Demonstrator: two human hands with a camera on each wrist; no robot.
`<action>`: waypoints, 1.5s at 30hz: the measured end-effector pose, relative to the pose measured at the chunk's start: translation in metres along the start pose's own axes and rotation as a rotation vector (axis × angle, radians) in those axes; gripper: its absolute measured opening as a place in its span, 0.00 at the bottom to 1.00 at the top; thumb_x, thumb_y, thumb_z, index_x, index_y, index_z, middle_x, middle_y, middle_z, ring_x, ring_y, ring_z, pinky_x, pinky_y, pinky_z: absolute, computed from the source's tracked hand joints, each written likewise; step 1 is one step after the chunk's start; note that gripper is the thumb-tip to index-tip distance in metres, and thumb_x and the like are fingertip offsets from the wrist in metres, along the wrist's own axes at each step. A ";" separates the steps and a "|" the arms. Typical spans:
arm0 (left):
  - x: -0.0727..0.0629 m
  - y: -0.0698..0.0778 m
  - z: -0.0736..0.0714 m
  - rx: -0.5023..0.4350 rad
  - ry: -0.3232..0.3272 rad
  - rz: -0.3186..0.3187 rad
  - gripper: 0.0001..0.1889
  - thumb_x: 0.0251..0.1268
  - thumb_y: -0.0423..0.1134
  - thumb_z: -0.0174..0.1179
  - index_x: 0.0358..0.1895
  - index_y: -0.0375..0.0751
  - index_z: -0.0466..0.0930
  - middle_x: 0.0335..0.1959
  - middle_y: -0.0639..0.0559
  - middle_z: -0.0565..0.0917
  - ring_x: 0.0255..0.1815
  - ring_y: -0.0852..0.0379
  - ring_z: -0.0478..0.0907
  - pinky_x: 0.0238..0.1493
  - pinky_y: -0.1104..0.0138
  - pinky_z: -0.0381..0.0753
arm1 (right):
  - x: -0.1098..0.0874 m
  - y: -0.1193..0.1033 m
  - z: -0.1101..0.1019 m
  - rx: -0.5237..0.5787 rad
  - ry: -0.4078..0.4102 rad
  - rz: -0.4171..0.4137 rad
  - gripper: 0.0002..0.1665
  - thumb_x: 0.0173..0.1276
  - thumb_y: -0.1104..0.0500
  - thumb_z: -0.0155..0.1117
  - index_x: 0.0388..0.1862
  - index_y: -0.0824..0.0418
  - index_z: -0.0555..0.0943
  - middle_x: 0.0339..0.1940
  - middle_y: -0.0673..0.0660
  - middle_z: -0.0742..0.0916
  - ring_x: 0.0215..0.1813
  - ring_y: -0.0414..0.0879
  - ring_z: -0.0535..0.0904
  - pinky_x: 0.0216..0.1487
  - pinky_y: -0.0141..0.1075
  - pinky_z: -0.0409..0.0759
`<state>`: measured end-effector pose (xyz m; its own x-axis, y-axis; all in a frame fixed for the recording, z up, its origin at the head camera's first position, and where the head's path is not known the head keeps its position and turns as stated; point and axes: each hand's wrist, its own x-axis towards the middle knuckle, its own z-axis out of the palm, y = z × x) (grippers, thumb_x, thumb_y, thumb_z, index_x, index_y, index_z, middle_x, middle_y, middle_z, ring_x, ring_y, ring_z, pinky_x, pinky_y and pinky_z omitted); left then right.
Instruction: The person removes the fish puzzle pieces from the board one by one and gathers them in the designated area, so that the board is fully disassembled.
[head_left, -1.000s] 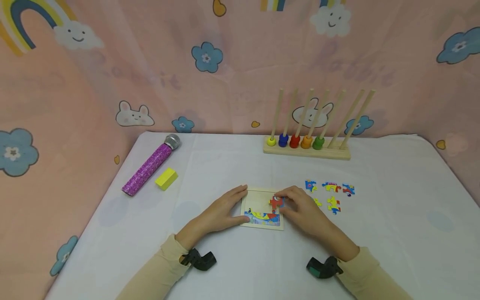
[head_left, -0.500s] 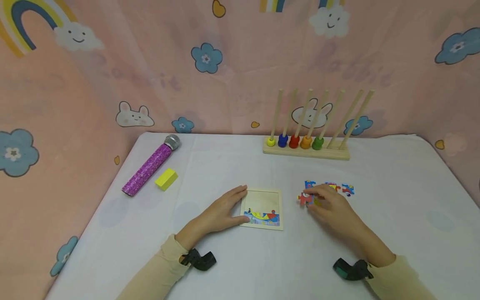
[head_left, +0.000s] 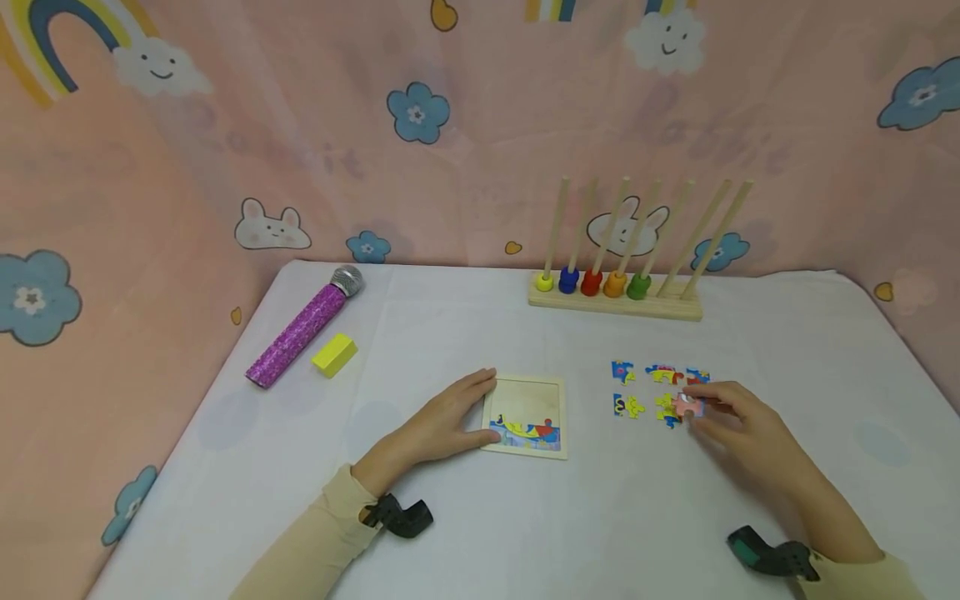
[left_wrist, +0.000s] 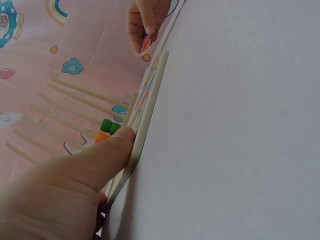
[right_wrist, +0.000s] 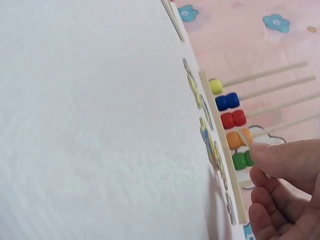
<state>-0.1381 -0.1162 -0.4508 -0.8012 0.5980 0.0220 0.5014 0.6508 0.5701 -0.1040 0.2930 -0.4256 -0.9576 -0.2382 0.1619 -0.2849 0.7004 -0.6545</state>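
My left hand (head_left: 446, 421) holds the left side of a square wooden puzzle tray (head_left: 562, 417); in the left wrist view its thumb (left_wrist: 117, 147) lies on the tray's edge. Along the tray's near side lie fitted puzzle pieces (head_left: 528, 433) in blue, yellow and red, and bare wood shows behind them. Off to the right, my right hand (head_left: 742, 425) pinches a red puzzle piece (head_left: 688, 406) between thumb and fingertips. In the head view it overlaps a loose yellow piece (head_left: 664, 407). The right wrist view shows the held piece (right_wrist: 245, 137) thin and edge-on.
Other loose puzzle pieces (head_left: 622, 372) lie in two rows right of the tray. A wooden bead stand (head_left: 615, 305) with upright pegs is at the back. A purple microphone (head_left: 300, 333) and a yellow block (head_left: 334, 356) lie at the left.
My right hand has carried the red piece from over the tray rightward, past the nearer loose pieces to the right-hand ones. The left hand has stayed at the tray.
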 end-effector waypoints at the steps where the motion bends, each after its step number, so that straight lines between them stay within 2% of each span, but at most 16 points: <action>1: 0.000 0.000 0.000 0.005 -0.001 0.000 0.43 0.59 0.54 0.63 0.72 0.36 0.58 0.75 0.49 0.56 0.76 0.52 0.51 0.73 0.57 0.57 | -0.001 0.004 -0.002 -0.002 0.005 0.002 0.20 0.64 0.63 0.65 0.56 0.62 0.77 0.53 0.58 0.78 0.51 0.15 0.63 0.48 0.09 0.63; 8: 0.001 -0.002 0.001 0.002 -0.005 0.004 0.43 0.59 0.54 0.63 0.72 0.36 0.57 0.75 0.49 0.56 0.76 0.53 0.51 0.74 0.57 0.57 | -0.009 0.021 -0.005 -0.008 0.012 0.028 0.19 0.65 0.63 0.64 0.54 0.65 0.76 0.50 0.60 0.77 0.52 0.11 0.58 0.47 0.06 0.59; 13: 0.000 -0.001 0.000 0.003 -0.003 0.005 0.43 0.59 0.54 0.63 0.72 0.36 0.57 0.75 0.49 0.56 0.76 0.52 0.51 0.74 0.58 0.56 | -0.010 0.025 -0.001 -0.022 0.011 0.035 0.19 0.66 0.61 0.63 0.55 0.63 0.77 0.53 0.62 0.77 0.52 0.11 0.55 0.48 0.05 0.52; 17: 0.000 -0.001 0.000 0.006 -0.002 0.004 0.43 0.59 0.54 0.63 0.72 0.36 0.57 0.75 0.49 0.56 0.76 0.52 0.51 0.74 0.58 0.57 | -0.010 0.027 0.002 -0.032 0.033 0.035 0.18 0.66 0.62 0.63 0.54 0.62 0.77 0.53 0.63 0.77 0.52 0.13 0.55 0.48 0.05 0.50; 25: 0.000 -0.001 0.000 -0.003 -0.010 -0.011 0.43 0.59 0.54 0.63 0.72 0.36 0.56 0.76 0.49 0.55 0.76 0.52 0.50 0.74 0.57 0.56 | -0.010 0.028 0.004 -0.073 0.052 0.008 0.16 0.66 0.62 0.63 0.53 0.60 0.79 0.52 0.60 0.77 0.52 0.16 0.56 0.49 0.04 0.50; 32: -0.001 -0.001 0.000 -0.002 -0.007 -0.011 0.43 0.59 0.55 0.63 0.72 0.37 0.57 0.76 0.50 0.55 0.76 0.53 0.51 0.74 0.57 0.56 | -0.010 0.029 0.002 -0.070 0.045 0.037 0.19 0.66 0.62 0.63 0.56 0.61 0.77 0.54 0.63 0.76 0.53 0.22 0.60 0.48 0.06 0.49; 39: -0.001 -0.001 0.000 -0.012 0.000 -0.004 0.43 0.59 0.54 0.63 0.72 0.36 0.57 0.76 0.49 0.56 0.76 0.52 0.51 0.74 0.57 0.56 | -0.010 0.026 0.002 -0.051 0.062 0.082 0.24 0.67 0.59 0.62 0.61 0.65 0.73 0.57 0.66 0.75 0.50 0.12 0.55 0.46 0.04 0.53; 45: -0.001 0.000 0.000 -0.016 0.001 0.000 0.42 0.59 0.54 0.63 0.72 0.36 0.57 0.76 0.49 0.56 0.76 0.52 0.51 0.73 0.56 0.57 | -0.010 0.015 -0.002 -0.004 0.054 0.068 0.28 0.66 0.59 0.63 0.63 0.65 0.70 0.59 0.67 0.75 0.51 0.11 0.56 0.47 0.04 0.56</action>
<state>-0.1373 -0.1169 -0.4515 -0.8015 0.5975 0.0228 0.4963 0.6434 0.5829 -0.0986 0.3069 -0.4358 -0.9757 -0.1531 0.1571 -0.2190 0.7164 -0.6625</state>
